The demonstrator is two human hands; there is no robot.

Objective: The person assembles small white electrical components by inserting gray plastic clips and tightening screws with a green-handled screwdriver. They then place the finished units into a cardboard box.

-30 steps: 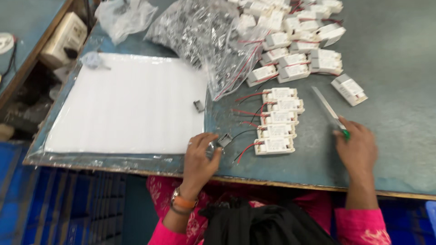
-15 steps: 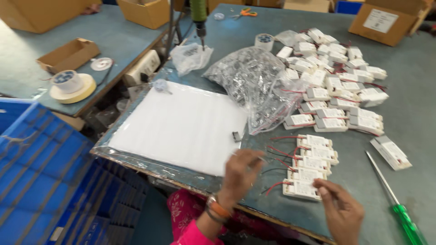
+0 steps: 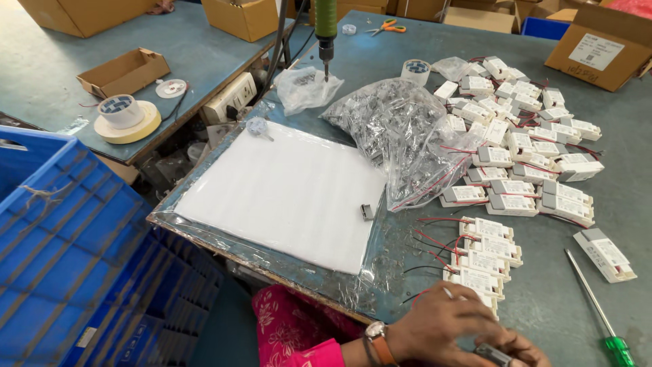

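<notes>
Your left hand (image 3: pixel 441 326) curled over small grey metal clip (image 3: pixel 490 353), meeting right hand (image 3: pixel 519 352), mostly cut off, grip unclear. Row of white rectangular driver boxes with red-black wires (image 3: pixel 483 255) lined beside; big loose pile (image 3: pixel 523 129) apparently waiting.

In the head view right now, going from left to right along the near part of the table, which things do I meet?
Blue plastic crate → white foam sheet → small grey clip → stacked white driver modules with red and black wires → single white module → green-handled screwdriver.
</notes>
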